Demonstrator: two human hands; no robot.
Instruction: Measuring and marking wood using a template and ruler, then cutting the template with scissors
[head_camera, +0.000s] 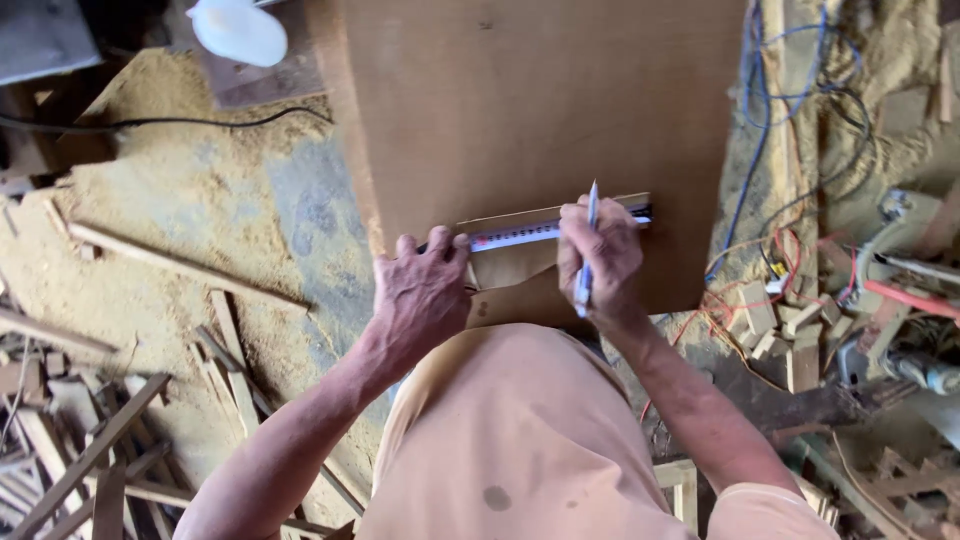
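Pressing a ruler (545, 228) flat across the near end of the brown board (520, 110), my left hand (420, 295) lies spread over its left end, fingers down. My right hand (600, 255) is closed around a pen (587, 250), tip up at the ruler's edge. Sawdust (190, 190) and wood offcuts (780, 325) lie around.

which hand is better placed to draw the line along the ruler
Right. The right hand already grips the pen beside the ruler, while the left hand presses on the ruler's other end.
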